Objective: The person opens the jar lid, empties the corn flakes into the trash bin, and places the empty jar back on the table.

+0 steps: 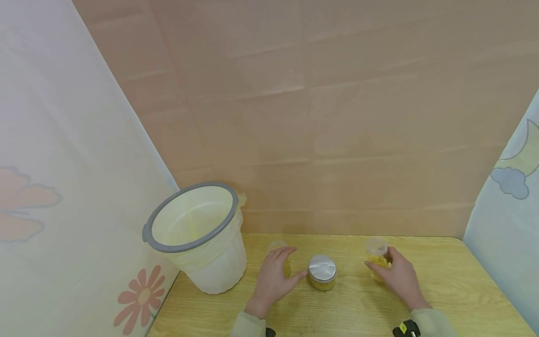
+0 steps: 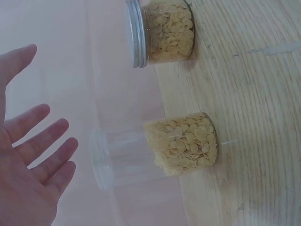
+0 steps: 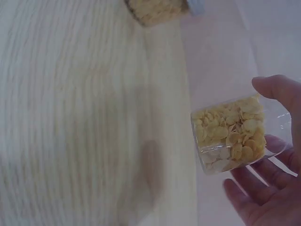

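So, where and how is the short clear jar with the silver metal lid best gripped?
Probably grip the jar by its round side, below the lid, from the right: it stands upright, and the left hand crowds its left.

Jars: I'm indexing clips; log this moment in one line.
right hand: holds right jar | left hand: near left jar | silver-lidded jar: between hands

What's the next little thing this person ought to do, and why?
Probably have the right hand ease its jar of flakes down onto the table: that jar's base appears to be off the wood, while the silver-lidded jar and the clear-topped jar near the open left hand stand on it.
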A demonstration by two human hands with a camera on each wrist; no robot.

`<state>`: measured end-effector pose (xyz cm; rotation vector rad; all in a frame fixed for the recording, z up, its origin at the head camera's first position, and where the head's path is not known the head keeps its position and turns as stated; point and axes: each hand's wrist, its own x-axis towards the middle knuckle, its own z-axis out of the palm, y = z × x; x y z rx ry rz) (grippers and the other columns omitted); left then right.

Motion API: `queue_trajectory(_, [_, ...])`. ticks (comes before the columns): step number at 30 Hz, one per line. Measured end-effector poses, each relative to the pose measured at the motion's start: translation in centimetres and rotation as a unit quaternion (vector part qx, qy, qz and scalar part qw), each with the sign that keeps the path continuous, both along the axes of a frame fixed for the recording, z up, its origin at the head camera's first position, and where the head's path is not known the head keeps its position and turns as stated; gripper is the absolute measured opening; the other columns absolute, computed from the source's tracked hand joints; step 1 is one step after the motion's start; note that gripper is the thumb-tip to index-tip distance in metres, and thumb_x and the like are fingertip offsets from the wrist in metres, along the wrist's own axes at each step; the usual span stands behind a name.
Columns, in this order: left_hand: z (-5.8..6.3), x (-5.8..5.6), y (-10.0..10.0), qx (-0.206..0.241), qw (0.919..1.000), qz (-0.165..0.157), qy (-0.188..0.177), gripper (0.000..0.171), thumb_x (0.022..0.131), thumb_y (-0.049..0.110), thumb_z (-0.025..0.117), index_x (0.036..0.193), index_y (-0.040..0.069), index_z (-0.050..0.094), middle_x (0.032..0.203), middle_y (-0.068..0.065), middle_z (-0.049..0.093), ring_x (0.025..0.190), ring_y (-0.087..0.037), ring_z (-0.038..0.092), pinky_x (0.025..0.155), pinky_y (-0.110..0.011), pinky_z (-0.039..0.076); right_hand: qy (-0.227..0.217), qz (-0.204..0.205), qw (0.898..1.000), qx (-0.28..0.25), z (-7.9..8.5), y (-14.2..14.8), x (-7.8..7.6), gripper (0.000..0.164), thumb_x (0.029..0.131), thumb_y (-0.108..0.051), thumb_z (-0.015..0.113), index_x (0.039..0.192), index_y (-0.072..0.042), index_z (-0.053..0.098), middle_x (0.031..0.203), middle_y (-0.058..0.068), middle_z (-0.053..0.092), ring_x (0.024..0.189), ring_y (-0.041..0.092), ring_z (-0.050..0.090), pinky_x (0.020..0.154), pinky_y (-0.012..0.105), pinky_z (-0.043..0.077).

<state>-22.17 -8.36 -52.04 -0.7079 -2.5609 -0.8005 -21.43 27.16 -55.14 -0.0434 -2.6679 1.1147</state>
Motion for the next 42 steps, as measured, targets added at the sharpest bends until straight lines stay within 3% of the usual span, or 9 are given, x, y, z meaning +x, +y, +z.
queue_trajectory(7, [0.5, 0.1, 0.1, 0.009, 0.9999, 0.002, -0.014, 0.062, 0.092, 0.053, 0.071, 0.138, 0.012, 0.062, 0.134, -0.001, 0.062, 0.124, -0.022, 0.056, 0.101, -0.046, 0.048, 0.046, -0.006, 0.999, -0.028, 2.1, -2.1, 0.3, 0.062, 0.085, -0.044, 0.082, 0.121, 0.003, 0.060, 0.110, 0.021, 0.065, 0.093, 0.042, 0.067, 0.065, 0.045, 0.056])
queue_trajectory(14, [0.8, 0.2, 0.2, 0.020, 0.9998, -0.004, -0.003, 0.059, 0.093, 0.050, 0.072, 0.138, 0.014, 0.062, 0.134, 0.001, 0.062, 0.124, -0.021, 0.056, 0.100, -0.045, 0.048, 0.066, 0.014, 0.996, -0.052, 4.1, -3.7, 0.6, 0.057, 0.083, -0.042, 0.086, 0.120, -0.005, 0.062, 0.109, 0.015, 0.064, 0.095, 0.044, 0.066, 0.071, 0.053, 0.058])
queue_trajectory(18, [1.3, 0.4, 0.5, 0.026, 0.9996, -0.008, -0.002, 0.058, 0.091, 0.047, 0.075, 0.139, 0.016, 0.061, 0.134, 0.003, 0.062, 0.124, -0.019, 0.055, 0.102, -0.043, 0.047, 0.089, 0.031, 0.994, -0.057, 4.9, -4.7, 1.1, 0.055, 0.080, -0.036, 0.089, 0.120, -0.008, 0.065, 0.107, 0.009, 0.064, 0.095, 0.033, 0.065, 0.074, 0.044, 0.058])
queue_trajectory(24, [3.0, 1.2, 1.3, 0.037, 0.9990, -0.025, 0.007, 0.060, 0.093, 0.052, 0.071, 0.140, 0.016, 0.060, 0.135, 0.002, 0.061, 0.124, -0.020, 0.056, 0.101, -0.044, 0.048, 0.125, 0.055, 0.988, -0.065, 5.7, -6.3, 1.7, 0.046, 0.079, -0.026, 0.090, 0.115, -0.010, 0.067, 0.100, 0.001, 0.063, 0.091, 0.022, 0.060, 0.071, 0.031, 0.055])
queue_trajectory(34, [5.4, 2.4, 2.4, 0.044, 0.9962, -0.062, 0.042, 0.062, 0.094, 0.056, 0.067, 0.142, 0.017, 0.058, 0.138, 0.004, 0.060, 0.125, -0.017, 0.055, 0.100, -0.043, 0.049, 0.147, 0.108, 0.980, -0.077, 6.5, -8.6, 2.7, 0.054, 0.077, -0.030, 0.092, 0.121, -0.015, 0.067, 0.105, -0.006, 0.065, 0.091, 0.017, 0.062, 0.073, 0.033, 0.057])
queue_trajectory(42, [5.9, 3.3, 2.9, 0.050, 0.9950, -0.086, 0.012, 0.071, 0.088, 0.059, 0.072, 0.144, 0.019, 0.055, 0.138, 0.006, 0.058, 0.126, -0.015, 0.053, 0.101, -0.044, 0.049, 0.156, 0.148, 0.973, -0.085, 7.5, -10.2, 3.5, 0.053, 0.076, -0.028, 0.092, 0.121, -0.016, 0.068, 0.108, -0.011, 0.067, 0.093, 0.013, 0.064, 0.080, 0.042, 0.058])
